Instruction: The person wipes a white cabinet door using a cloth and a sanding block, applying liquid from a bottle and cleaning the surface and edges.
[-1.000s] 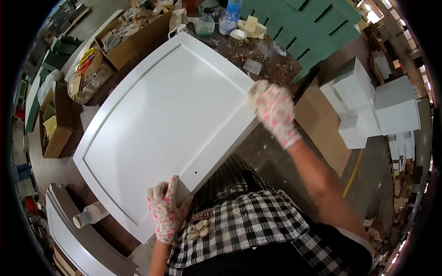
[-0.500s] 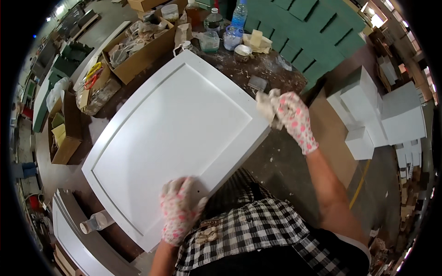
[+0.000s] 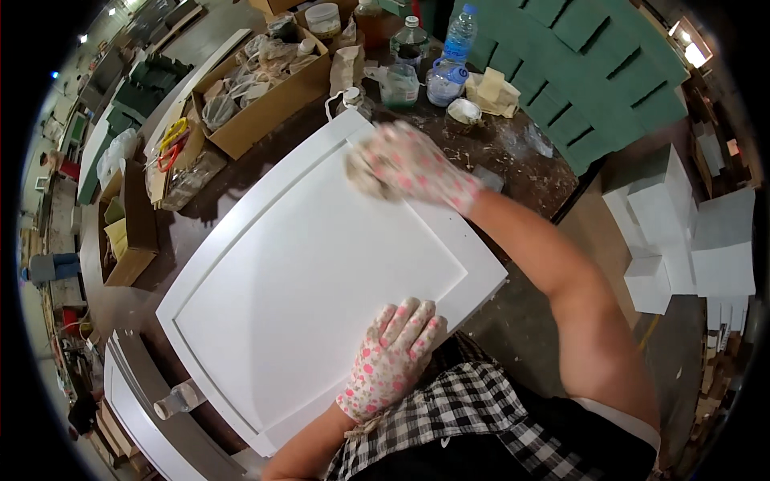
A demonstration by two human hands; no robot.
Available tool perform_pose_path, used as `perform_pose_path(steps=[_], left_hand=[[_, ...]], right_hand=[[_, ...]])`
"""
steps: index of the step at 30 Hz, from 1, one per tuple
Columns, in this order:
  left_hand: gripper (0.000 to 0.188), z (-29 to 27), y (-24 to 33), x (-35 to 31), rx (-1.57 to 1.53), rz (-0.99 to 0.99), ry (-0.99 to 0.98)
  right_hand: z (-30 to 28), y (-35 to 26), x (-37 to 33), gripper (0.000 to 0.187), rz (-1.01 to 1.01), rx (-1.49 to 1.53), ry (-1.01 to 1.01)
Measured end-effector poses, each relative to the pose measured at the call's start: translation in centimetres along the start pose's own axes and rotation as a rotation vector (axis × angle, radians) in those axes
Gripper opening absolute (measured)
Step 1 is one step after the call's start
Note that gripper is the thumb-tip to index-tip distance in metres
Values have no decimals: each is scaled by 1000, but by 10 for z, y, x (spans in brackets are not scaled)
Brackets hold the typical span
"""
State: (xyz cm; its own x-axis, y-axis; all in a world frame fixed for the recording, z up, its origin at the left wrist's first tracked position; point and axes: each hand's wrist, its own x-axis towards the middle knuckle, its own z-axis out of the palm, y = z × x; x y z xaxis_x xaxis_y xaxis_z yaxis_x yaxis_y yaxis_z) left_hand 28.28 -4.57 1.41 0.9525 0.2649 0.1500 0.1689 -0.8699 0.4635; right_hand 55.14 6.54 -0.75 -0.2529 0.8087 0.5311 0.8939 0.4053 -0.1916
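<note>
A white curved-edge panel (image 3: pixel 297 272) with a recessed middle lies before me on a dark brown table. My right hand (image 3: pixel 421 164), in a pink-dotted glove, is closed on a dirty beige rag (image 3: pixel 363 171), somewhat smeared by motion. It presses the rag to the panel's far rim, near the far corner. Gloved the same way, my left hand (image 3: pixel 393 357) lies on the near rim with its fingers stretched out, holding nothing.
Behind the panel stand a carton of bagged items (image 3: pixel 257 104), a blue-capped bottle (image 3: pixel 461 36) and a jug (image 3: pixel 447 84). Scissors (image 3: pixel 172 144) lie to the left. Another white curved piece (image 3: pixel 132 409) and a clear bottle (image 3: pixel 178 401) are at lower left. Green stacked blocks (image 3: pixel 585 72) rise at far right.
My right hand has swept the rag leftward from the panel's right corner to its far rim. My left hand has shifted right along the near rim. The view has also shifted.
</note>
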Motion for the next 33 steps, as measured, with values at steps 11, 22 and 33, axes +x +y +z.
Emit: perform_pose_path(steps=[11, 22, 33], left_hand=[[39, 5, -8, 13, 48, 10, 109], [38, 16, -21, 9, -90, 151, 30], [43, 30, -21, 2, -126, 169, 38]], right_hand=[[-51, -47, -96, 24, -34, -4, -171], [25, 34, 38, 28, -187, -261, -29], [181, -202, 174, 18, -269, 158, 126]])
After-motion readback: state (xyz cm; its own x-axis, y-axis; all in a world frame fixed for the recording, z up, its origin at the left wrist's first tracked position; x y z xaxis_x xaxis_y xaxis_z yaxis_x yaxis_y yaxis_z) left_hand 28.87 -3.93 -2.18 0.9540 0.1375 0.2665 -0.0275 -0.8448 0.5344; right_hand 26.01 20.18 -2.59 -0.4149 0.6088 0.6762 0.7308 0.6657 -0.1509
